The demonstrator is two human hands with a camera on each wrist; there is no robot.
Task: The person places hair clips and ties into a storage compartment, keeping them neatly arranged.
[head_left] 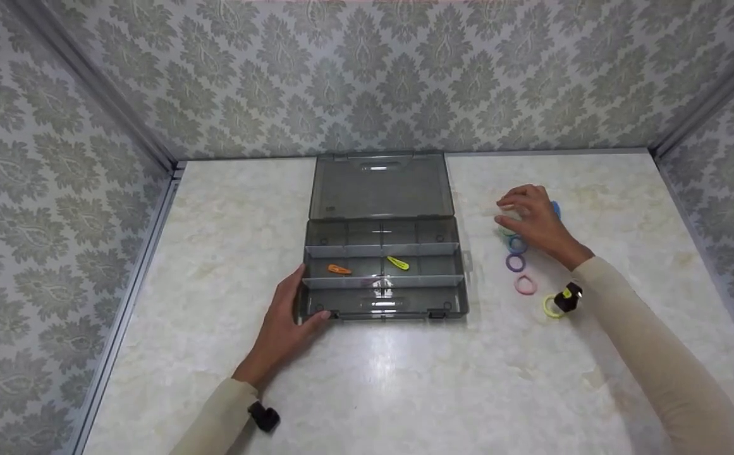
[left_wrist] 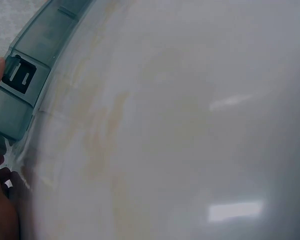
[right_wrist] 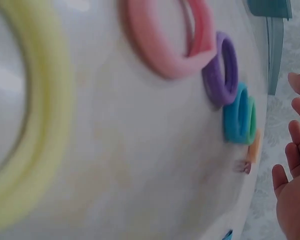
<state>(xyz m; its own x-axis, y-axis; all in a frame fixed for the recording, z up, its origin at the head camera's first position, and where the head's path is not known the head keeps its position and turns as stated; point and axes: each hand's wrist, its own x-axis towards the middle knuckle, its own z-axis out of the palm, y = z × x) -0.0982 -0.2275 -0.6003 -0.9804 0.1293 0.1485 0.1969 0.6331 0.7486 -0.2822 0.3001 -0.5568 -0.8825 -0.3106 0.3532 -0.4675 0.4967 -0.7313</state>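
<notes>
A grey see-through divided box point(head_left: 379, 303) stands with its lid folded back. An orange snap hair clip point(head_left: 339, 269) and a yellow snap hair clip point(head_left: 398, 263) lie in its middle row. My left hand point(head_left: 284, 322) holds the box's front left corner, thumb at the front latch point(left_wrist: 20, 75), fingers along the side. Right of the box, my right hand point(head_left: 534, 218) hovers over hair ties, fingers bent and parted, nothing seen between them. Below it lie a blue hair tie point(right_wrist: 235, 125), a green one point(right_wrist: 252, 120), a purple one point(right_wrist: 233, 65) and a pink one point(right_wrist: 175, 67).
A yellow hair tie point(right_wrist: 50, 115) lies under the right wrist, nearest the front. An orange item point(right_wrist: 254, 145) shows beyond the green hair tie. Something blue point(head_left: 556, 208) is partly hidden behind the right hand. Patterned walls point(head_left: 367, 76) border the pale table point(head_left: 215, 253).
</notes>
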